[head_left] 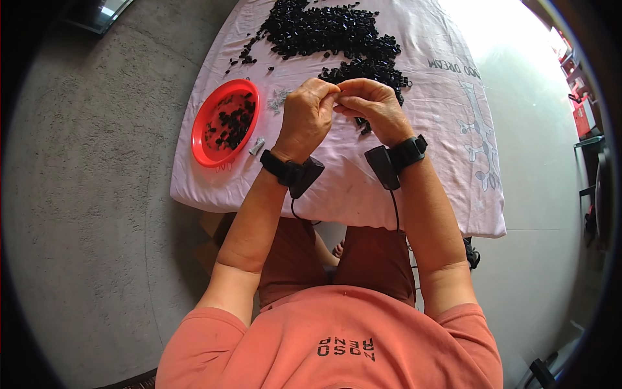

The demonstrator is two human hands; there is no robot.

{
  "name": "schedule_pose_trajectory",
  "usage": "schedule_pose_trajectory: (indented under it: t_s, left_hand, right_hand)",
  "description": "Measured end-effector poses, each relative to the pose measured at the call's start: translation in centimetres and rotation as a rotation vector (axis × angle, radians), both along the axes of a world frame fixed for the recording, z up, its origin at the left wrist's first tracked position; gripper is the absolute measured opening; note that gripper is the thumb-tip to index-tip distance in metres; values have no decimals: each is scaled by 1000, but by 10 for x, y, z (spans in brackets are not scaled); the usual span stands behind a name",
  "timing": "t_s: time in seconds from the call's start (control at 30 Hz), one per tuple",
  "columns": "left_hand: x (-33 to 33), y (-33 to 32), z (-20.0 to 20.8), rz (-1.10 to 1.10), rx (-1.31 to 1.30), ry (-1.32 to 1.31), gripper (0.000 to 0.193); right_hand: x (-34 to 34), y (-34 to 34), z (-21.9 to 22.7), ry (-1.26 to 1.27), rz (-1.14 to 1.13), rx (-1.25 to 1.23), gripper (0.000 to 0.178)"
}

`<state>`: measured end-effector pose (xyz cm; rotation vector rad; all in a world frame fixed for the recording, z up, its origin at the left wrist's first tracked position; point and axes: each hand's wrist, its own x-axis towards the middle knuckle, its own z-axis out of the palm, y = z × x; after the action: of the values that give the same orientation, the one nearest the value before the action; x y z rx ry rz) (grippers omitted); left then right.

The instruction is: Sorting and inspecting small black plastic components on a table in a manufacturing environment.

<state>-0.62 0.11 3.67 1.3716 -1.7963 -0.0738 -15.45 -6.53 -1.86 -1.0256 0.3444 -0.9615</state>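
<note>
My left hand [304, 120] and my right hand [381, 111] meet over the cloth-covered table, fingertips pinched together. Whatever sits between the fingertips is too small and hidden to name. Just beyond the hands spreads a large heap of small shiny black pieces [317, 31], with a smaller clump [363, 70] reaching down behind my right hand. Left of my left hand, a red plastic bowl [197, 133] holds more loose black pieces [234, 123]. Thin greyish bits [278, 100] lie between bowl and left hand; I cannot tell whether they are loose or printed.
A pale pink printed cloth [447, 168] covers the table. A small grey object [257, 146] lies beside the bowl. Black devices are strapped to my left wrist [291, 174] and right wrist [394, 163], their cables hanging down. Stray black pieces [246, 59] lie left of the heap.
</note>
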Motion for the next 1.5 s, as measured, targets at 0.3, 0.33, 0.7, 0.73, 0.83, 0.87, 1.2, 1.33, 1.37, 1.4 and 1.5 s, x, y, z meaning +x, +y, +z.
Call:
schedule_pose_trajectory:
  t_s: [0.3, 0.33, 0.7, 0.73, 0.83, 0.87, 1.2, 1.33, 1.37, 1.4, 1.5]
  left_hand:
    - [25, -7, -39, 138, 201, -93, 10]
    - [26, -7, -44, 142, 225, -108, 11]
    - [35, -13, -55, 190, 225, -167, 11]
    - [32, -13, -50, 208, 244, -106, 10]
    - [29, -11, -38, 109, 316, 387, 13]
    - [26, -9, -33, 71, 325, 506, 14]
    - [11, -7, -21, -1, 337, 948, 13]
    - [8, -7, -22, -12, 324, 934, 13]
    - [7, -7, -23, -14, 325, 924, 13]
    - [6, -7, -22, -16, 318, 909, 13]
    - [3, -6, -22, -13, 287, 842, 13]
  right_hand:
    - [-2, -5, -3, 43, -30, -25, 28]
    - [-1, -5, -3, 47, -32, -26, 28]
    - [0, -2, -1, 50, -36, -18, 29]
    - [0, -2, -2, 56, -39, -13, 29]
    - [1, -3, -3, 39, -31, -4, 29]
    - [1, -2, -3, 42, -29, -2, 29]
    - [2, -1, -2, 70, -8, -34, 31]
    - [2, -2, -3, 51, -3, -34, 31]
    - [2, -1, -3, 39, 0, -31, 31]
    - [3, -1, -4, 29, 2, -28, 31]
    - [2, -1, -3, 17, 4, -30, 31]
